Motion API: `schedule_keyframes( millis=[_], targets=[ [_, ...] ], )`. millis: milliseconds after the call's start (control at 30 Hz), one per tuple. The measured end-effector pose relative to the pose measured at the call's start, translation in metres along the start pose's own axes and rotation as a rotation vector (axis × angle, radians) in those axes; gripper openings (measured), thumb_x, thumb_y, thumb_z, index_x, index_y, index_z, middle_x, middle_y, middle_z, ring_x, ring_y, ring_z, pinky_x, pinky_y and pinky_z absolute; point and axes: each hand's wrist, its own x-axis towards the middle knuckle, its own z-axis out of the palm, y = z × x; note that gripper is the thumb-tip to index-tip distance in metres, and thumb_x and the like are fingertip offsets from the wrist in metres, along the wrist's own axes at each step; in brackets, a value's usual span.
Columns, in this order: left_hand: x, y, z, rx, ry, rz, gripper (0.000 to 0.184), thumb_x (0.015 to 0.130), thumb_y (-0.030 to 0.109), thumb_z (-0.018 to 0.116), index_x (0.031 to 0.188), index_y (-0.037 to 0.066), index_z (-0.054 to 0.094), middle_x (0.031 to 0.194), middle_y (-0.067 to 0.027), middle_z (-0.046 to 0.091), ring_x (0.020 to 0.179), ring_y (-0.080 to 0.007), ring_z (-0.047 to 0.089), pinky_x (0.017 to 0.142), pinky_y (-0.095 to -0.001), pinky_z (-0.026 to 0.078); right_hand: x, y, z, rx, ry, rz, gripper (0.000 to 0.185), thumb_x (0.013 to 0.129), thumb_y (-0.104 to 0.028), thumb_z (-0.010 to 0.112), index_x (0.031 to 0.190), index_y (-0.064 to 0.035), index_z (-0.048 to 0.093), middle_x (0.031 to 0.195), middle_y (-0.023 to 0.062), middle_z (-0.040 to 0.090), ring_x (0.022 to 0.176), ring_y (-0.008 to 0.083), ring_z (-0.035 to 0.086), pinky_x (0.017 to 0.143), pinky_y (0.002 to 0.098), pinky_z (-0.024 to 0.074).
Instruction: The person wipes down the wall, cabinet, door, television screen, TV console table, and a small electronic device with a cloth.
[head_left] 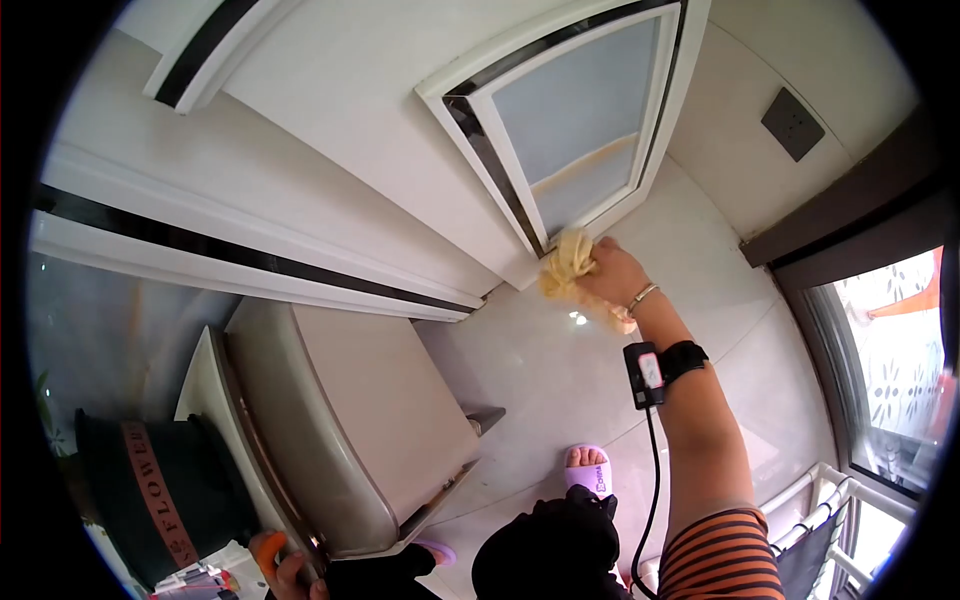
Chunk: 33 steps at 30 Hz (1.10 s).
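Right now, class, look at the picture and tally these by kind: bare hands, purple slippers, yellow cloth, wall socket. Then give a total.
Left hand and right hand: 2
Purple slippers: 2
Yellow cloth: 1
Wall socket: 1
Total: 6

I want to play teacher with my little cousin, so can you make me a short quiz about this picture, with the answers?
1. True or false: the yellow cloth is in the left hand.
2. What colour are the slippers? A: green. B: light purple. C: dark brown.
3. Fill in the missing word: the sleeve has orange and ____ stripes.

Key:
1. False; the right hand has it in its grip.
2. B.
3. Black.
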Motion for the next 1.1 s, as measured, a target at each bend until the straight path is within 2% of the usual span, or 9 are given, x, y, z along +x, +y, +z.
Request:
schedule_keyframes(
  millis=[133, 267, 500, 700, 800, 900, 967, 1033, 1100],
  targets=[
    [0.001, 0.001, 0.0, 0.012, -0.007, 0.0, 0.047, 0.091, 0.038, 0.042, 0.122, 0.004, 0.043, 0.128, -0.0238, 0.038, 0.112, -0.0393, 0.041, 0.091, -0.0484, 0.034, 0.005, -0.018, 0.0, 0.498, 0.477, -0.182, 0.042, 0.074, -0.038, 0.062, 0.103, -0.0068, 0.06, 0.116, 0.0128, 0.049, 0.099, 0.0291, 0.054, 0.084, 0.0359, 0.045],
    [0.003, 0.003, -0.001, 0.017, -0.016, -0.011, 0.047, 0.091, 0.038, 0.042, 0.124, 0.004, 0.042, 0.129, -0.0239, 0.038, 0.113, -0.0392, 0.041, 0.091, -0.0483, 0.034, 0.016, -0.052, 0.032, 0.309, 0.686, -0.107, 0.037, 0.075, -0.024, 0.059, 0.106, -0.0049, 0.053, 0.115, 0.0105, 0.049, 0.091, 0.0317, 0.057, 0.074, 0.039, 0.0483],
    [0.0, 0.002, 0.0, 0.02, 0.015, 0.033, 0.047, 0.091, 0.035, 0.043, 0.126, 0.004, 0.041, 0.128, -0.0237, 0.039, 0.113, -0.0389, 0.041, 0.092, -0.0484, 0.033, 0.02, -0.063, 0.013, 0.117, 0.317, 0.225, 0.033, 0.073, -0.02, 0.057, 0.1, -0.0017, 0.052, 0.109, 0.0146, 0.052, 0.089, 0.0343, 0.057, 0.073, 0.0407, 0.0487],
    [-0.003, 0.002, 0.002, 0.052, 0.026, 0.014, 0.047, 0.089, 0.033, 0.045, 0.126, 0.004, 0.042, 0.127, -0.0232, 0.039, 0.11, -0.0403, 0.041, 0.091, -0.0498, 0.032, -0.029, -0.139, -0.079, 0.512, 0.638, -0.209, 0.024, 0.072, -0.016, 0.057, 0.09, -0.0011, 0.054, 0.098, 0.0161, 0.053, 0.084, 0.0357, 0.054, 0.074, 0.0417, 0.0449],
    [-0.005, 0.002, 0.003, 0.037, 0.027, -0.002, 0.046, 0.088, 0.032, 0.046, 0.124, 0.004, 0.043, 0.126, -0.0233, 0.04, 0.11, -0.0409, 0.041, 0.091, -0.0505, 0.032, -0.023, -0.16, -0.1, 0.474, 0.876, -0.521, 0.027, 0.069, -0.016, 0.061, 0.091, -0.0019, 0.055, 0.096, 0.0137, 0.054, 0.086, 0.0339, 0.053, 0.078, 0.0393, 0.0432],
    [0.001, 0.005, 0.002, 0.055, 0.044, -0.017, 0.045, 0.087, 0.032, 0.047, 0.122, 0.004, 0.044, 0.126, -0.0232, 0.041, 0.109, -0.041, 0.041, 0.091, -0.0504, 0.032, 0.001, -0.138, -0.046, 0.349, 1.062, -0.438, 0.032, 0.069, -0.017, 0.063, 0.096, -0.0022, 0.056, 0.095, 0.0148, 0.054, 0.093, 0.0332, 0.051, 0.084, 0.0363, 0.0414],
    [-0.001, 0.006, 0.003, 0.062, 0.055, -0.016, 0.044, 0.087, 0.031, 0.047, 0.122, 0.004, 0.044, 0.126, -0.023, 0.041, 0.109, -0.0406, 0.042, 0.09, -0.0501, 0.033, 0.008, -0.106, 0.006, 0.463, 0.87, -0.192, 0.035, 0.07, -0.016, 0.063, 0.101, -0.0013, 0.056, 0.101, 0.0191, 0.052, 0.098, 0.0356, 0.049, 0.087, 0.0368, 0.0402],
    [-0.006, 0.009, 0.003, 0.049, 0.046, -0.02, 0.044, 0.087, 0.03, 0.048, 0.122, 0.004, 0.044, 0.126, -0.0229, 0.041, 0.109, -0.0402, 0.042, 0.09, -0.0499, 0.033, 0.041, -0.036, 0.08, 0.682, 0.338, 0.174, 0.033, 0.072, -0.015, 0.061, 0.1, 0.0008, 0.055, 0.108, 0.0233, 0.048, 0.098, 0.0391, 0.048, 0.09, 0.0388, 0.039],
    [0.003, 0.006, 0.001, 0.034, 0.055, 0.005, 0.045, 0.087, 0.029, 0.048, 0.124, 0.004, 0.043, 0.128, -0.0227, 0.04, 0.111, -0.0396, 0.041, 0.091, -0.0493, 0.032, 0.039, -0.047, 0.085, 0.563, 0.542, 0.144, 0.034, 0.073, -0.017, 0.059, 0.1, 0.0019, 0.053, 0.103, 0.0236, 0.049, 0.091, 0.0384, 0.051, 0.081, 0.0404, 0.0427]
  ],
)
